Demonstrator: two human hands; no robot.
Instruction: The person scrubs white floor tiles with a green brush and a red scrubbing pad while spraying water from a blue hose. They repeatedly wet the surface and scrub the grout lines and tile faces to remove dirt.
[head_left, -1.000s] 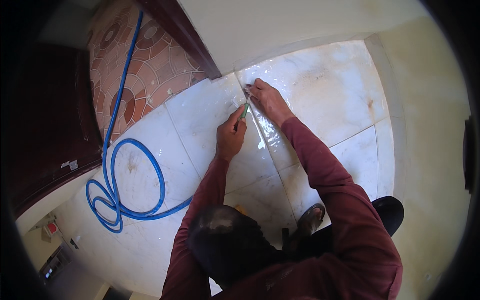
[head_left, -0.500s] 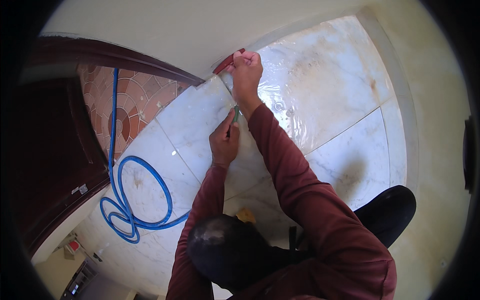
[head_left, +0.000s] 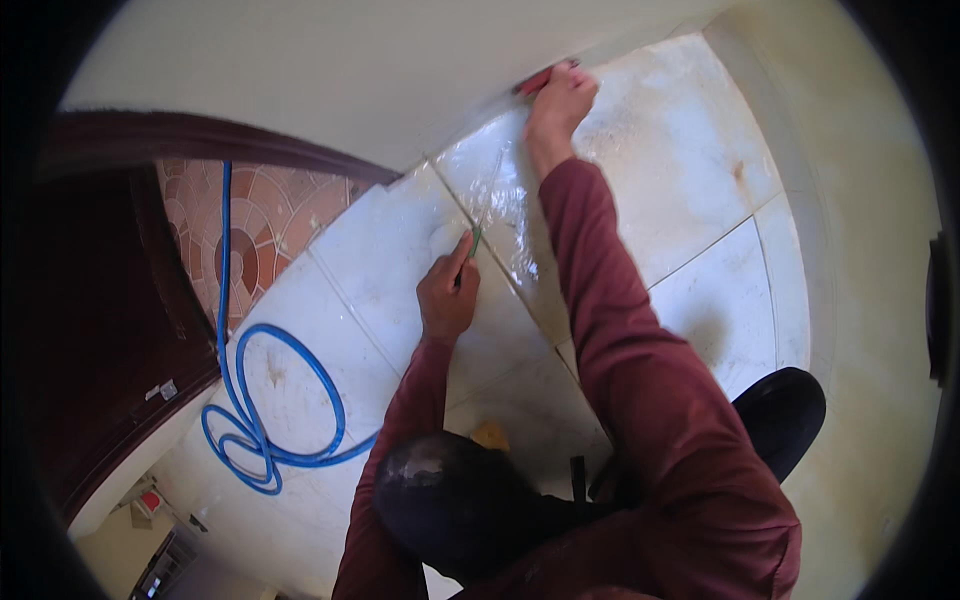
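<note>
My right hand [head_left: 566, 100] is closed round a red scrubbing brush [head_left: 537, 82], its bristles hidden. The brush lies against the foot of the pale wall [head_left: 400, 70], where it meets the tiles. Lower and to the left, my left hand [head_left: 448, 295] is closed on a small green nozzle [head_left: 475, 240], mostly covered by the fingers. From its tip, a thin streak of water runs toward the wall. Wet, shiny white marble tiles [head_left: 505, 215] spread between the two hands, with dark joint lines across them.
A blue hose [head_left: 335, 380] lies in loops at the left and runs out through the doorway over reddish paving [head_left: 255, 225]. The dark brown door [head_left: 110, 320] stands at the far left. A black shoe [head_left: 785, 420] is at the right; a yellow thing [head_left: 490, 435] shows near my body.
My right hand has moved right and farther along the wall with the brush. The left hand stays nearly in place, and the water now wets less of the tile to the right.
</note>
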